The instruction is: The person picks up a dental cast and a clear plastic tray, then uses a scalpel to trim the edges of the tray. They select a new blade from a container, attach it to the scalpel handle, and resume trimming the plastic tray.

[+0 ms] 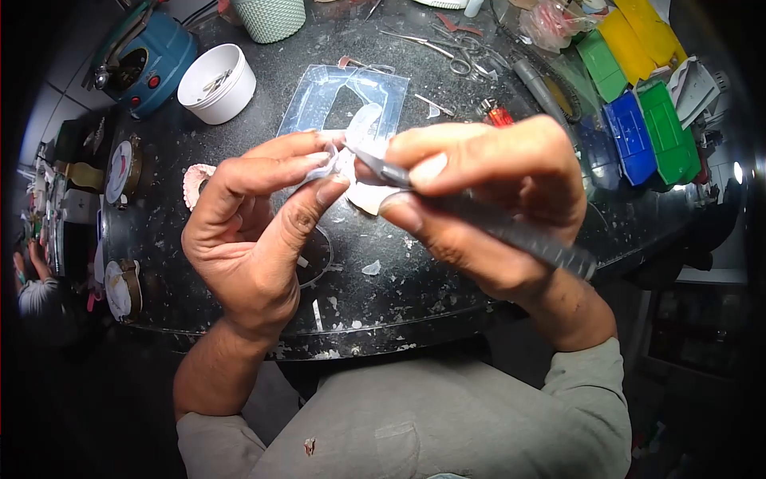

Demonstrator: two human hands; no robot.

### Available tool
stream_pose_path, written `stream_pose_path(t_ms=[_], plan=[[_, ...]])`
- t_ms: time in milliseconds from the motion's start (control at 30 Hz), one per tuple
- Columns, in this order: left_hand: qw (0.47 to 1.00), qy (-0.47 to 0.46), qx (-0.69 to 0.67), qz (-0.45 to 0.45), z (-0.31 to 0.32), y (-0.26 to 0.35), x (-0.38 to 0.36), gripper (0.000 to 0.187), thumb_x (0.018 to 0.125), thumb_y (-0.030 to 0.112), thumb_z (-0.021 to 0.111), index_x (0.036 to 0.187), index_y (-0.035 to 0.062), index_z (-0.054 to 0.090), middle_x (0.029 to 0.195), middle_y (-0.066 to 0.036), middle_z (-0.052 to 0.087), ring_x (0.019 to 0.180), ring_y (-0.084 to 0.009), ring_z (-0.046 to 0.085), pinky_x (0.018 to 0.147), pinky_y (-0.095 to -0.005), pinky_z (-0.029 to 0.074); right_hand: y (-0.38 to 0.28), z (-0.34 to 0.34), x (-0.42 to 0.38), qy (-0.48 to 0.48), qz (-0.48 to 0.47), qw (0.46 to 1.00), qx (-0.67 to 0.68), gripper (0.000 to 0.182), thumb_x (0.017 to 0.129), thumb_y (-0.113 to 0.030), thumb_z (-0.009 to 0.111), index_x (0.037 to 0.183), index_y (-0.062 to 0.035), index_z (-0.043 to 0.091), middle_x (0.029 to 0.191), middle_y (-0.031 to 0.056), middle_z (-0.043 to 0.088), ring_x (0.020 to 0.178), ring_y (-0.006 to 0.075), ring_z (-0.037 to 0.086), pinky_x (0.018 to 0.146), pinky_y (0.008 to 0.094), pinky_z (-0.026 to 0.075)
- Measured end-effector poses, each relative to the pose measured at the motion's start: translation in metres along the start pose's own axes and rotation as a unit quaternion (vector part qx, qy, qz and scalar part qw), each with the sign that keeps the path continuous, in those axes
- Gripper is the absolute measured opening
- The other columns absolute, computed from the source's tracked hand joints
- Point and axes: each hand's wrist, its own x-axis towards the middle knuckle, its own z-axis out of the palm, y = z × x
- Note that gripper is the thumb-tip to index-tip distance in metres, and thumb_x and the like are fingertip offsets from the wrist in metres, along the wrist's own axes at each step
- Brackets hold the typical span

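My left hand [255, 231] pinches a small whitish translucent piece [355, 156] between thumb and fingers, held up over the dark round table [239, 136]. My right hand [487, 199] grips a dark grey knurled knife-like tool [511, 231], its tip resting against the whitish piece. Most of the piece is hidden behind my fingers.
A clear plastic sheet [319, 100] with a cut-out lies behind my hands. A white bowl [217, 82], a blue machine [148, 56] and a pale green cup [271, 17] stand at the back left. Scissors [447, 52] and coloured plastic boxes [638, 104] sit at the right. White scraps litter the table.
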Motion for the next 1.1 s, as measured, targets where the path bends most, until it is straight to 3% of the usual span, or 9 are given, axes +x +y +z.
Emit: stream_pose_path(t_ms=[100, 200, 367, 433, 633, 800, 1100], plan=[[1.000, 0.000, 0.024, 0.013, -0.002, -0.003, 0.001, 0.019, 0.085, -0.008, 0.065, 0.103, -0.0054, 0.061, 0.109, -0.023, 0.066, 0.108, -0.0277, 0.064, 0.095, -0.0367, 0.051, 0.011, 0.002, 0.000, -0.034, -0.095, 0.991, -0.088, 0.039, 0.073, 0.009, 0.077, 0.104, 0.0016, 0.054, 0.098, 0.0220, 0.068, 0.098, 0.0303, 0.068, 0.088, 0.0411, 0.056], [0.997, -0.024, 0.065, 0.029, -0.005, -0.005, 0.000, 0.018, 0.089, -0.004, 0.060, 0.107, -0.0049, 0.060, 0.115, -0.027, 0.063, 0.113, -0.0312, 0.061, 0.100, -0.0427, 0.046, 0.009, 0.009, -0.004, -0.009, -0.068, 0.994, -0.085, 0.039, 0.073, 0.008, 0.077, 0.104, 0.0013, 0.055, 0.097, 0.0210, 0.068, 0.100, 0.0312, 0.068, 0.090, 0.0430, 0.055], [0.994, -0.028, 0.100, 0.030, -0.005, -0.002, -0.002, 0.020, 0.089, -0.005, 0.060, 0.109, -0.0055, 0.059, 0.117, -0.028, 0.062, 0.114, -0.0333, 0.061, 0.101, -0.0436, 0.046, 0.011, 0.012, -0.006, 0.002, -0.068, 0.994, -0.087, 0.037, 0.073, 0.008, 0.077, 0.103, 0.0015, 0.056, 0.095, 0.0194, 0.068, 0.099, 0.0307, 0.069, 0.090, 0.0439, 0.056], [0.990, -0.038, 0.125, 0.047, -0.005, -0.001, -0.002, 0.021, 0.089, -0.005, 0.060, 0.109, -0.0058, 0.059, 0.117, -0.028, 0.062, 0.114, -0.0337, 0.061, 0.101, -0.0437, 0.046, 0.006, 0.019, -0.006, 0.075, -0.024, 0.995, -0.065, 0.021, 0.072, 0.007, 0.076, 0.091, 0.0040, 0.067, 0.089, 0.0130, 0.069, 0.095, 0.0253, 0.070, 0.087, 0.0348, 0.057], [0.973, -0.035, 0.218, 0.069, -0.004, 0.004, 0.000, 0.021, 0.088, -0.008, 0.059, 0.109, -0.0066, 0.059, 0.112, -0.026, 0.064, 0.113, -0.0351, 0.061, 0.104, -0.0487, 0.043, 0.008, 0.018, -0.004, 0.075, -0.043, 0.994, -0.069, 0.019, 0.072, 0.007, 0.075, 0.089, 0.0040, 0.066, 0.086, 0.0124, 0.068, 0.089, 0.0228, 0.071, 0.084, 0.0335, 0.057], [0.949, -0.073, 0.271, 0.146, -0.008, 0.002, 0.004, 0.022, 0.087, -0.009, 0.058, 0.109, -0.0051, 0.060, 0.108, -0.024, 0.066, 0.110, -0.0342, 0.063, 0.108, -0.0570, 0.035, 0.008, 0.019, -0.004, 0.071, -0.046, 0.994, -0.064, 0.018, 0.072, 0.007, 0.075, 0.087, 0.0038, 0.066, 0.084, 0.0122, 0.067, 0.082, 0.0198, 0.070, 0.076, 0.0303, 0.058], [0.931, -0.074, 0.323, 0.156, -0.007, 0.006, 0.005, 0.022, 0.088, -0.009, 0.057, 0.109, -0.0026, 0.061, 0.107, -0.023, 0.066, 0.109, -0.0327, 0.063, 0.107, -0.0573, 0.036, 0.009, 0.020, -0.004, 0.089, -0.057, 0.991, -0.082, 0.016, 0.070, 0.009, 0.074, 0.083, 0.0039, 0.066, 0.081, 0.0130, 0.067, 0.078, 0.0198, 0.069, 0.071, 0.0286, 0.057]])
